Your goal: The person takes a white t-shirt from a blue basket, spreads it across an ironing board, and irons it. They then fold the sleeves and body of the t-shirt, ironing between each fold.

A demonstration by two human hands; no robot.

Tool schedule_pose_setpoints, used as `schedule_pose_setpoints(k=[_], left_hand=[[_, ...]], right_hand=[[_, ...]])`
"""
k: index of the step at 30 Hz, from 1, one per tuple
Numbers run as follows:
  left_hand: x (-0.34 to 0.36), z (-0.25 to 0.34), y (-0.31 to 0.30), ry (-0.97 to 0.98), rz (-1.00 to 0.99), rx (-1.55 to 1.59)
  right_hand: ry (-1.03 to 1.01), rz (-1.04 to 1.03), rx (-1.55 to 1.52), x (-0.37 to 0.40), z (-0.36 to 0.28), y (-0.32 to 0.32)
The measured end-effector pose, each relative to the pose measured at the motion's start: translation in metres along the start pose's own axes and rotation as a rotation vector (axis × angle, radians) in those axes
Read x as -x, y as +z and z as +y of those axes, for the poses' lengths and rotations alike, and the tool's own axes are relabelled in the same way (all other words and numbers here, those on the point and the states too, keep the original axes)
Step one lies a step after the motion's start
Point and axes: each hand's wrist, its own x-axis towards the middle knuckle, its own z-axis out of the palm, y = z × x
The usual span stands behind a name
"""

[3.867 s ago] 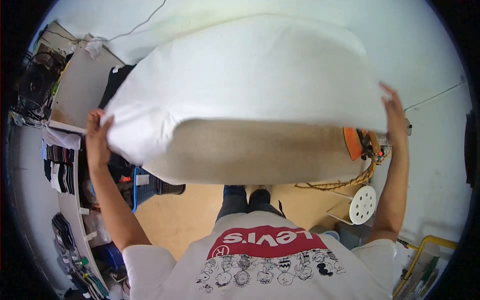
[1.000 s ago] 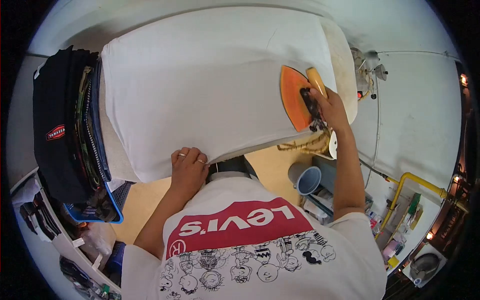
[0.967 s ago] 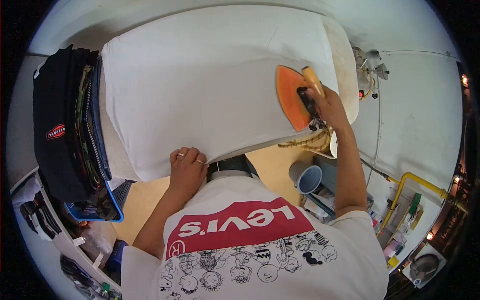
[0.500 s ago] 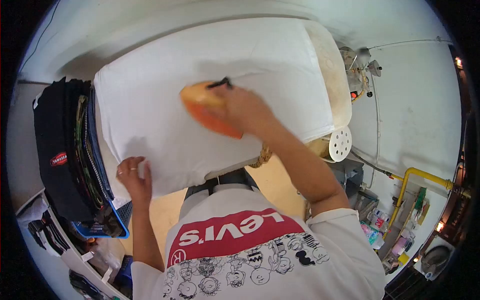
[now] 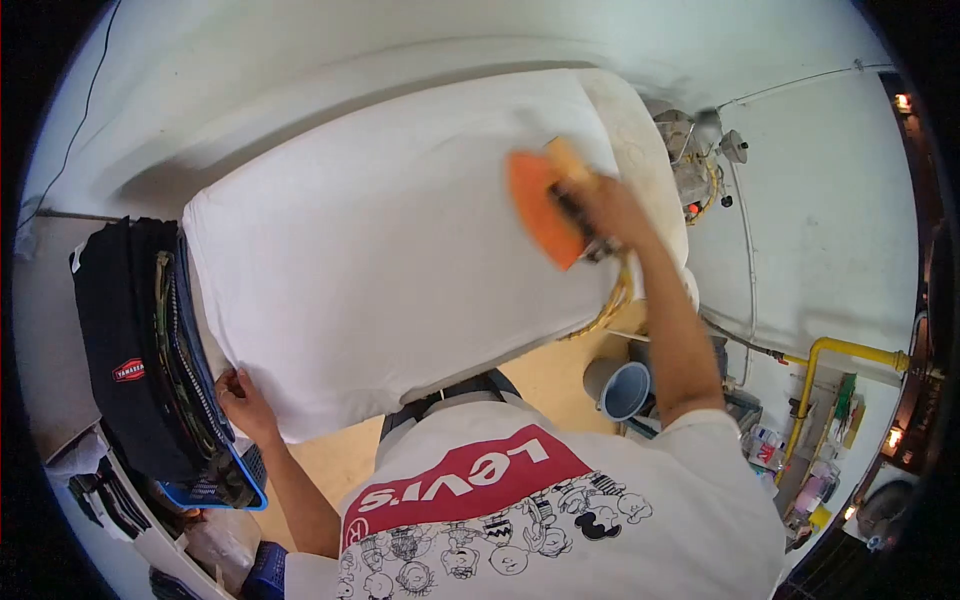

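Observation:
My right hand (image 5: 607, 212) is wrapped round the handle of an orange iron (image 5: 545, 208), slightly blurred by motion, over the right part of a white cloth (image 5: 400, 230). The cloth lies spread flat across a padded ironing board (image 5: 640, 130), whose bare cover shows at the right end. A yellowish cord (image 5: 615, 305) hangs from the iron's rear past the board's near edge. At the near left corner of the cloth is my left hand (image 5: 247, 405), its fingers curled and pinching the cloth's edge.
Folded dark clothes (image 5: 125, 340) stand stacked in a blue basket (image 5: 250, 475) left of the board. A pail (image 5: 625, 390) is on the floor to the right. A yellow pipe (image 5: 850, 347) runs along the right wall, near bottles (image 5: 765, 447). Metal equipment (image 5: 690, 160) stands beyond the board's right end.
My right hand has swept the iron rightward across the cloth and turned it. My left hand has shifted left and nearer to me, to the cloth's corner. The whole view has shifted slightly.

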Motion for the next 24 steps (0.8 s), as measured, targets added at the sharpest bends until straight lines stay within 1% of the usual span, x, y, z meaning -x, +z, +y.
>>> schedule_pose_setpoints(k=[1,2,3,4,6,7,8,9,11,12,13,14,15,16,17,18,19,20,21,22,24], left_hand=[[-0.004,0.007,-0.001,-0.048,-0.022,-0.038],[-0.008,0.003,0.0,-0.044,-0.016,-0.034],[-0.012,-0.007,0.001,-0.068,-0.02,-0.024],[-0.015,-0.011,0.003,-0.091,-0.025,-0.013],[-0.015,-0.004,0.003,-0.093,0.001,-0.036],[-0.015,0.0,0.001,-0.07,-0.002,-0.086],[-0.014,0.003,0.0,-0.046,-0.005,-0.138],[-0.013,0.004,0.001,-0.093,-0.008,-0.041],[-0.016,-0.009,0.002,-0.116,-0.029,-0.005],[-0.016,-0.015,0.0,-0.148,-0.048,0.036],[-0.015,-0.015,-0.003,-0.153,-0.046,0.025],[-0.015,-0.013,-0.003,-0.185,-0.047,0.037],[-0.015,-0.011,-0.002,-0.218,-0.047,0.052],[-0.016,-0.011,0.0,-0.223,-0.043,0.046],[-0.016,-0.011,0.002,-0.234,-0.045,0.14],[-0.015,-0.012,0.001,-0.245,-0.046,0.234],[-0.015,-0.014,-0.003,-0.247,-0.044,0.232],[-0.018,-0.014,-0.006,-0.287,-0.091,0.265],[-0.019,-0.013,-0.008,-0.327,-0.14,0.3],[-0.019,-0.008,-0.008,-0.326,-0.143,0.303],[-0.017,0.006,-0.008,-0.388,-0.125,0.387]], right_hand=[[-0.216,-0.172,0.047,-0.006,0.013,0.029],[-0.242,-0.246,0.299,0.013,-0.017,0.047],[-0.513,-0.143,0.361,0.02,-0.021,0.082],[-0.578,-0.201,0.289,0.032,-0.046,0.095],[-0.536,-0.421,0.228,0.039,-0.1,0.096],[-0.536,-0.412,0.226,0.028,-0.107,0.105],[-0.591,-0.33,0.208,0.01,-0.112,0.113],[-0.644,-0.25,0.189,-0.008,-0.114,0.113],[-0.494,-0.247,0.235,-0.044,-0.117,0.078],[-0.438,-0.196,0.208,-0.071,-0.105,0.065],[-0.475,-0.064,0.3,-0.092,-0.092,0.043],[-0.331,-0.002,0.193,-0.118,-0.072,0.021],[-0.301,0.106,0.181,-0.141,-0.048,0.0],[-0.282,0.223,0.248,-0.173,-0.018,-0.018],[-0.199,0.162,0.144,-0.164,-0.012,-0.049],[-0.238,0.256,0.02,-0.207,0.038,-0.056],[-0.052,0.136,0.003,-0.182,0.028,-0.077],[-0.051,0.136,0.003,-0.169,0.03,-0.074],[-0.056,0.075,-0.013,-0.157,0.031,-0.073],[-0.059,0.015,-0.028,-0.142,0.035,-0.071],[-0.092,-0.053,-0.085,-0.076,0.011,-0.033]])
